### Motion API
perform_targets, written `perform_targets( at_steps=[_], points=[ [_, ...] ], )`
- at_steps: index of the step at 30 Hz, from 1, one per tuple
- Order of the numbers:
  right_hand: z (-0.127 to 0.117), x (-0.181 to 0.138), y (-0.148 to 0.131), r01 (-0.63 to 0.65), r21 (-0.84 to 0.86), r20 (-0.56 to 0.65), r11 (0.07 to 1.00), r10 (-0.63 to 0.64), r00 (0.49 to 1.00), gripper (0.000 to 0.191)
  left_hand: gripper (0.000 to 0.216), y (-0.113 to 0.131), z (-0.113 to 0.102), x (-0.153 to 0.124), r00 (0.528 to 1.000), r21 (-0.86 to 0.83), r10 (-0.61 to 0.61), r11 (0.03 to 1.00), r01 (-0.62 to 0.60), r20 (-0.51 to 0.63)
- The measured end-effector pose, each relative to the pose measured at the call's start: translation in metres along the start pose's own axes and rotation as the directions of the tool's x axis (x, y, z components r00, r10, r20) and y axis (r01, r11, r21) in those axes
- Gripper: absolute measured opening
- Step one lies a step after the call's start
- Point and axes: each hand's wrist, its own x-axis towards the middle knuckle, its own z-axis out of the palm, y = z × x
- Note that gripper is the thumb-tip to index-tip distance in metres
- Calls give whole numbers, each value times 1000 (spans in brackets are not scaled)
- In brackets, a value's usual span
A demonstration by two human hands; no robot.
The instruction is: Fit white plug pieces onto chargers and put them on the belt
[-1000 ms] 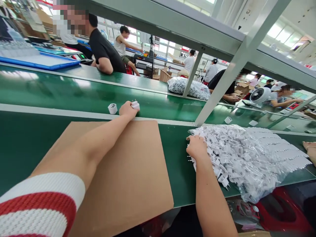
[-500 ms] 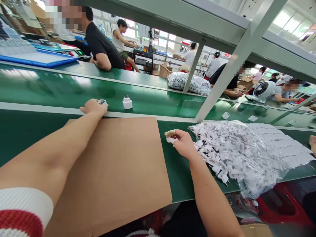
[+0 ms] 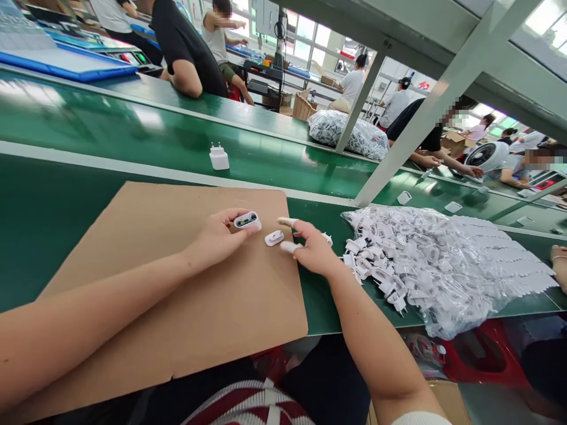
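Note:
My left hand [image 3: 218, 235] is closed on a white charger body [image 3: 247, 221], held above the brown cardboard sheet [image 3: 146, 295] with its port side up. My right hand [image 3: 312, 248], with cots on the fingertips, pinches a small white plug part [image 3: 274, 238] between index finger and thumb, right beside the charger body. To the right of that hand, a heap of white plug parts [image 3: 425, 260] lies on clear plastic. One finished white charger [image 3: 218, 158] stands prongs-up on the green belt [image 3: 110, 133] beyond the cardboard.
A slanted grey frame post [image 3: 425, 112] rises from the belt's rail at the right. Further small white parts [image 3: 403, 197] lie on the belt. Another bag of parts [image 3: 349, 133], a fan [image 3: 482, 156] and several seated people are across it. Another person's hand [image 3: 559, 257] rests at the far right.
My left hand has come back from the belt's edge with the charger body to the cardboard. My right hand has moved left from the heap with a small part. The camera has tilted down.

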Motion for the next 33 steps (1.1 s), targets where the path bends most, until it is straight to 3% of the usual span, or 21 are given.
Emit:
perform_targets(
  at_steps=[2,4,6,9,13,17,24,28,33],
  points=[
    [11,2,1,39,-90,48,995,-34,998,43,56,-7,3,-3,1000,-24,-22,999,21,-4],
    [17,6,3,-49,-69,-12,996,48,999,36,61,-9,4,-5,998,-34,-27,999,29,54],
    [16,11,4,-157,112,-95,981,168,981,35,70,-8,4,-6,991,-42,0,999,5,134],
    [10,13,0,-235,422,-54,876,283,958,42,65,-5,2,-6,970,-2,101,995,-103,222],
    [8,8,-14,-285,522,43,804,310,950,40,42,-7,-1,-4,921,36,224,968,-248,320],
    [12,3,-24,-286,480,30,829,310,950,37,42,-11,-2,-3,880,-24,321,942,-334,350],
    [16,0,-29,-72,397,-176,915,153,972,29,38,-14,-1,-2,848,-34,356,927,-373,393],
    [19,-3,-32,45,167,-233,985,-5,972,17,40,-15,0,-1,813,-27,421,893,-449,402],
    [19,-11,-38,49,-4,-281,999,-48,958,27,36,-20,3,1,806,-36,446,882,-470,389]
  ],
)
